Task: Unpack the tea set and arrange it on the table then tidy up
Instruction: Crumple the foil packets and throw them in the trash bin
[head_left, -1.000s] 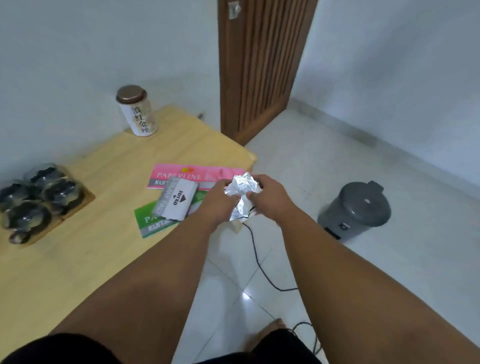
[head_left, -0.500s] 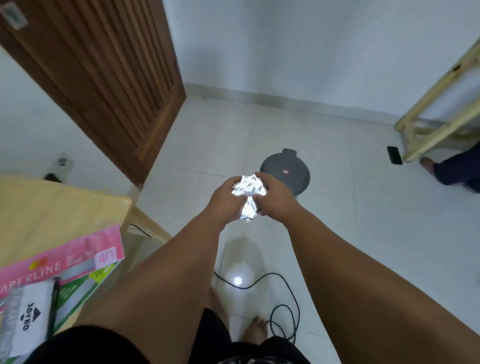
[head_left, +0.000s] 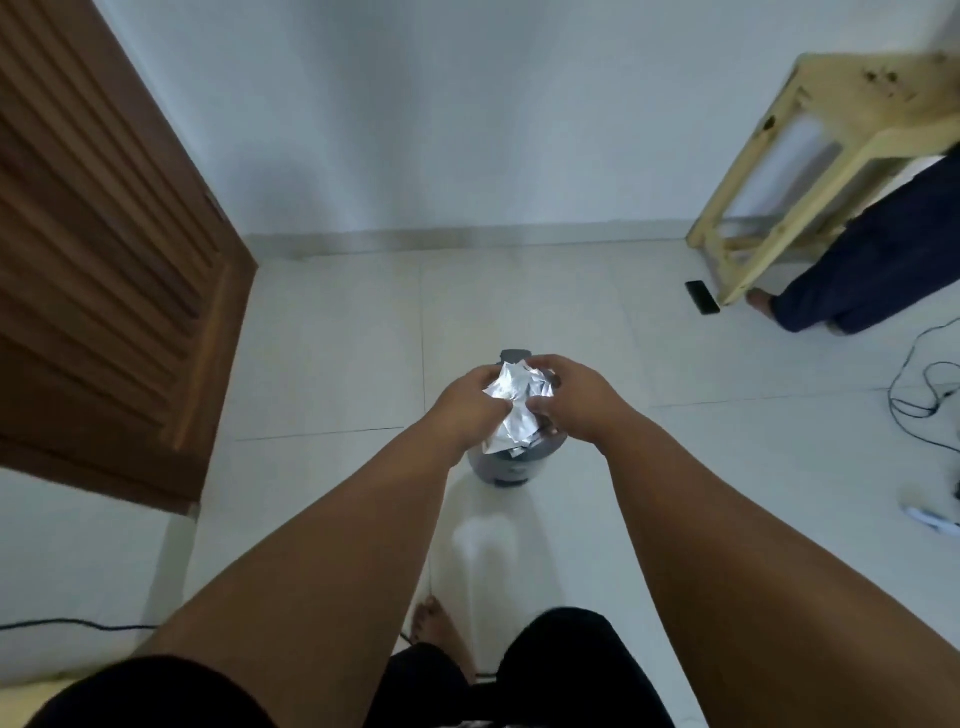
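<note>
A crumpled silver foil wrapper (head_left: 511, 408) is held between both hands out in front of me. My left hand (head_left: 465, 410) grips its left side and my right hand (head_left: 574, 402) grips its right side, fingers curled around it. Directly below the hands stands a small grey bin (head_left: 501, 470) on the white tiled floor; most of its top is hidden by the hands and the foil. The table and tea set are out of view.
A brown slatted wooden door (head_left: 104, 270) fills the left. A pale wooden stool (head_left: 810, 135) stands at the far right with another person's leg (head_left: 872, 260) beside it, a black phone (head_left: 702, 297) on the floor, and black cables (head_left: 919, 395) at the right.
I have turned away from the table to face the bin. Both hands carried the foil wrapper over it, and the bin now lies right under them.
</note>
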